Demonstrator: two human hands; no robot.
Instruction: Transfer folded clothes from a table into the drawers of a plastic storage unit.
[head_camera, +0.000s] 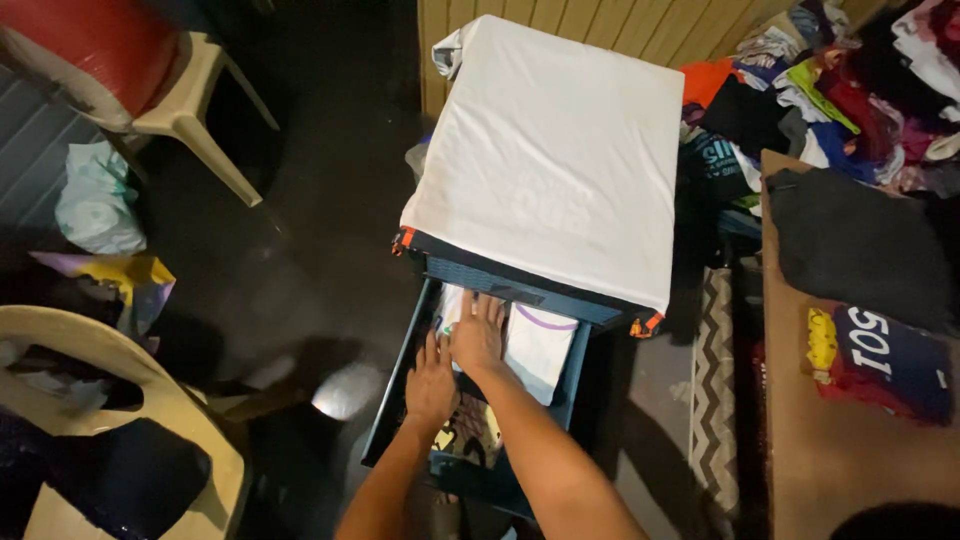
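A dark blue drawer (395, 395) stands pulled out from under a small cabinet covered by a white cloth (555, 150). Folded clothes lie inside it, among them a white folded garment with a purple line (540, 345). My right hand (478, 335) lies flat, fingers spread, on the clothes at the back of the drawer. My left hand (430, 382) rests palm down beside it, a little nearer to me, on a printed garment (470, 430). Neither hand grips anything that I can see.
A heap of mixed coloured clothes (830, 90) fills the upper right. A brown table (840, 450) at right carries a dark folded garment (860, 245) and a navy and red folded one (890, 365). Beige plastic chairs (190, 110) stand at left on the dark floor.
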